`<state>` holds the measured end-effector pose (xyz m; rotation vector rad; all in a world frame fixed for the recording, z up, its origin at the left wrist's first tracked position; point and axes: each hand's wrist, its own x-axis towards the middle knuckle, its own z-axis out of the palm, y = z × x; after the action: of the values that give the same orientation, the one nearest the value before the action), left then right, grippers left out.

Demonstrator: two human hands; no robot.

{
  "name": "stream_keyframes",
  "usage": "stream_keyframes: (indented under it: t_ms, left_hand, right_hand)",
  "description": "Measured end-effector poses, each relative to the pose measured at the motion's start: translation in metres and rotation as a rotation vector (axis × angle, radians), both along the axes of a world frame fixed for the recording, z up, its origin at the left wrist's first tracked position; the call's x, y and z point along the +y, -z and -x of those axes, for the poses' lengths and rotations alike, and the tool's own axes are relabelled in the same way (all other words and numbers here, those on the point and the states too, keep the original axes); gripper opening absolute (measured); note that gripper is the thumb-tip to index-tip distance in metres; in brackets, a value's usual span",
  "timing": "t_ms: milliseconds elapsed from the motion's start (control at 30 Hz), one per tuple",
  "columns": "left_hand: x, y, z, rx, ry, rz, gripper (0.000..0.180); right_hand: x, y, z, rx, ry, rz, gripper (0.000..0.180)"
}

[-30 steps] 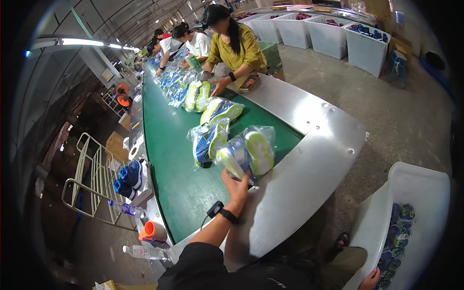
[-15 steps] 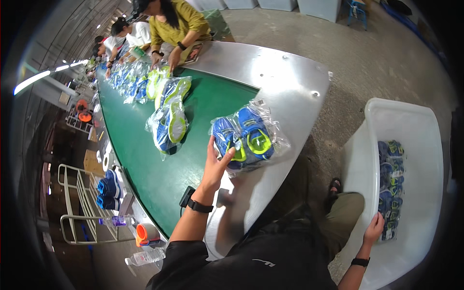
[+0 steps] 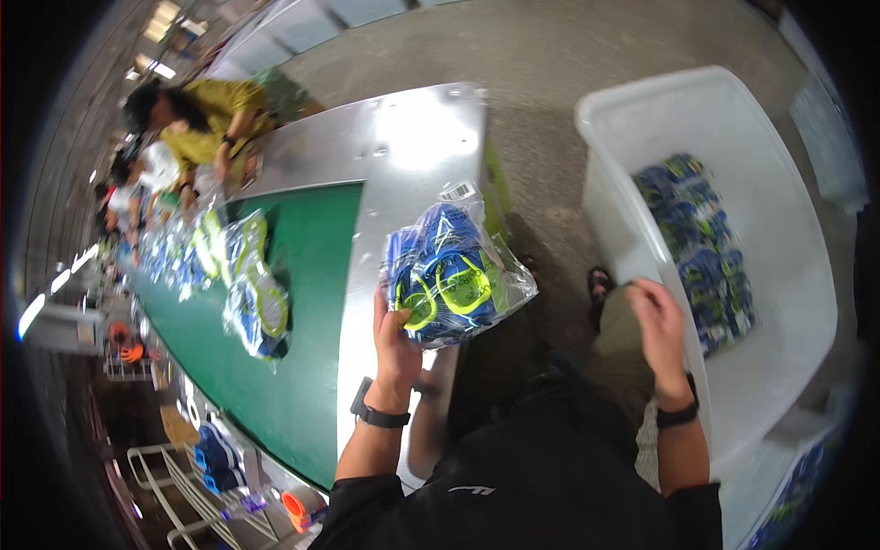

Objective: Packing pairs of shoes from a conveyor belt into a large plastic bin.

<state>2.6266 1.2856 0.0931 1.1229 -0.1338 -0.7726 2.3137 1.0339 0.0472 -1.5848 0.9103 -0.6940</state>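
Hands well apart, the person grips a bagged pair of shoes [image 3: 449,266] with the left hand [image 3: 394,346], thumb over the clear plastic at the near left edge, while the right hand [image 3: 660,325] looks empty, its fingers loosely extended. The blue-and-lime pair lies just beyond and to the right of the left hand, held over the metal ledge [image 3: 422,128], its long axis running roughly away from the body, collars on the near side. The right hand, farther from the pair, is much the nearer to the white bin [image 3: 779,247], which stands to its right with packed shoes [image 3: 698,257] inside; whether it touches the rim cannot be told. To the left hand's left spreads the green belt [image 3: 302,394].
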Motion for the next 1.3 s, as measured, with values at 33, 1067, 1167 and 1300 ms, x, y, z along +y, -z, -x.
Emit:
stream_keyframes:
  t_ms: [33, 1067, 1167, 1300]
  left_hand:
    - [-0.008, -0.002, 0.011, -0.101, -0.023, -0.044, 0.068]
    - [-0.082, -0.042, 0.129, -0.297, 0.402, -0.014, 0.092]
    - [-0.085, -0.044, 0.128, -0.117, 0.622, -0.046, 0.094]
    - [-0.081, -0.037, 0.112, -0.145, 0.691, -0.203, 0.063]
  right_hand:
    - [0.012, -0.019, -0.023, -0.157, -0.112, -0.231, 0.034]
    - [0.034, -0.022, -0.017, -0.31, -0.216, -0.572, 0.072]
    - [0.018, -0.015, 0.018, -0.542, -0.027, -0.83, 0.053]
    - [-0.013, -0.015, 0.093, -0.594, 0.278, -0.754, 0.04]
